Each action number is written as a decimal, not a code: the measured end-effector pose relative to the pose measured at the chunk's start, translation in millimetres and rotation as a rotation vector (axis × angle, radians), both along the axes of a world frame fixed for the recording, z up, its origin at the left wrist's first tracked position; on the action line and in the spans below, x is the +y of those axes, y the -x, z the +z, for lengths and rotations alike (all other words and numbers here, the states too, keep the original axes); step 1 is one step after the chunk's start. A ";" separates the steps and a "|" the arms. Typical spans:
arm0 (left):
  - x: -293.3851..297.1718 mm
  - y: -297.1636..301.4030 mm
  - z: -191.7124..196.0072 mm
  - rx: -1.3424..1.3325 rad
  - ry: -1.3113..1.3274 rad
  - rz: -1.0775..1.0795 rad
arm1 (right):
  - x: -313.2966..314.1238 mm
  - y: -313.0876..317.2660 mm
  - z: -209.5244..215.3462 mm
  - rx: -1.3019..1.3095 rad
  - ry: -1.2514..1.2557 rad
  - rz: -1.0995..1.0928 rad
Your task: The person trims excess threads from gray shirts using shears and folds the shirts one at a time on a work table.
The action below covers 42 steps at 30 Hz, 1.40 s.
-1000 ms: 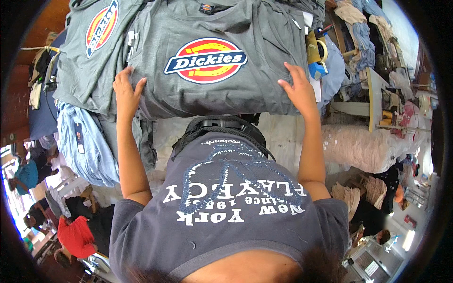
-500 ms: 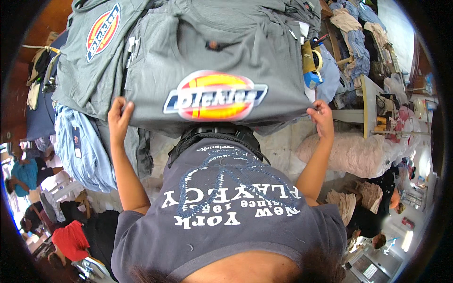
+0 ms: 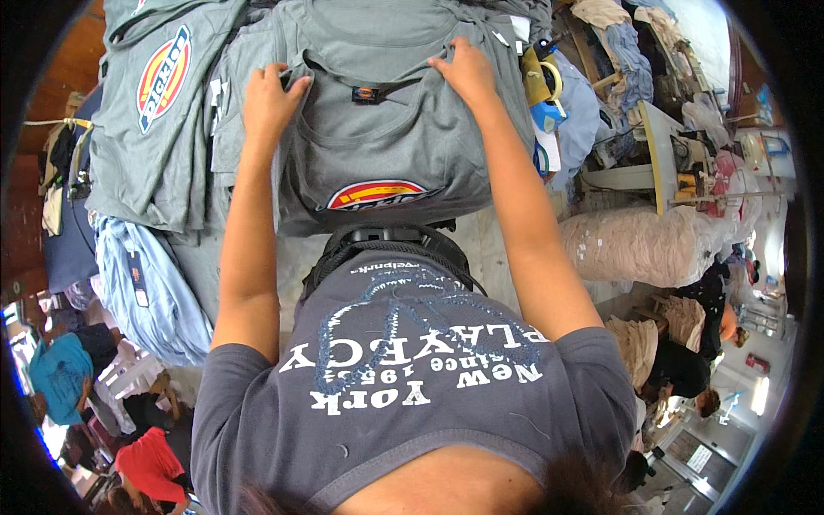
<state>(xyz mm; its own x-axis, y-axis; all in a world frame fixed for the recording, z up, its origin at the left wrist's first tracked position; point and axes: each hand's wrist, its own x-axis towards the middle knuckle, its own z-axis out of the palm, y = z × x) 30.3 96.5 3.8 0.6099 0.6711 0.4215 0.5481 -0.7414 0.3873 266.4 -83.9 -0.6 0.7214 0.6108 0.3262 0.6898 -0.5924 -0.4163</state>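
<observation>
Head view, both hands' fingers pinching grey shirt, garment pile beneath, cluttered workroom

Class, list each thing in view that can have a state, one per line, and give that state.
Front gray shirt: face up, neckline open, emblem curving down over the near edge.
Left hand: fingers bent beside the neckline, grip unclear.
Right hand: at the neckline's other side, grip unclear.
Second gray shirt: lying emblem up.
Light blue garment: hanging in folds, tag attached.
Beige bundle: rolled, creased.
</observation>
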 end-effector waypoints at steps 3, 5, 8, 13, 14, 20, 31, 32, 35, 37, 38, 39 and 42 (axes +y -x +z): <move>-22.7 3.9 -3.4 0.027 -0.128 0.018 | -10.0 -21.8 -9.1 0.160 0.093 0.054; -29.3 15.3 -12.3 0.021 -0.148 0.006 | -29.6 -26.4 -1.4 0.459 0.057 0.104; -36.3 33.6 -11.7 -0.061 -0.039 -0.029 | -75.3 -5.0 8.1 1.593 -0.876 0.238; -60.6 79.7 11.8 -0.983 1.871 -0.298 | -196.6 37.3 -53.6 2.117 -1.086 0.138; -58.7 92.6 2.8 -0.991 2.166 -0.417 | -203.6 53.7 -50.9 2.087 -0.802 0.216; -87.2 116.2 -3.9 -0.957 2.624 -0.124 | -189.3 107.6 41.2 1.637 -1.195 -0.282; -65.9 136.8 76.2 -0.746 1.706 -0.295 | -223.7 96.2 51.4 1.841 -1.504 0.300; -69.2 131.7 83.7 -0.862 1.701 -0.471 | -223.2 94.7 43.5 1.840 -1.108 0.139; -63.9 150.2 28.7 -0.916 1.999 -0.385 | -204.8 109.2 32.1 1.902 -0.761 0.077; -75.3 146.4 31.5 -1.002 2.082 -0.231 | -203.4 118.0 34.6 1.726 -0.836 -0.076; -80.9 142.3 45.0 -1.025 2.078 -0.165 | -213.2 106.1 21.6 1.662 -0.890 -0.161; -82.7 139.8 52.9 -1.047 2.066 -0.111 | -210.1 104.7 21.1 1.674 -1.016 -0.157; -102.5 151.7 28.5 -0.447 2.044 -0.196 | -200.2 100.4 24.4 1.679 -1.163 -0.176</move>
<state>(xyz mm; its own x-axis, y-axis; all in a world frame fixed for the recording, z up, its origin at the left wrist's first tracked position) -121.4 -6.0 32.3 0.8037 0.2135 -0.5554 0.1946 0.7877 0.5845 166.0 -284.1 23.8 0.6818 0.5539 -0.4779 -0.7137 0.3605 -0.6005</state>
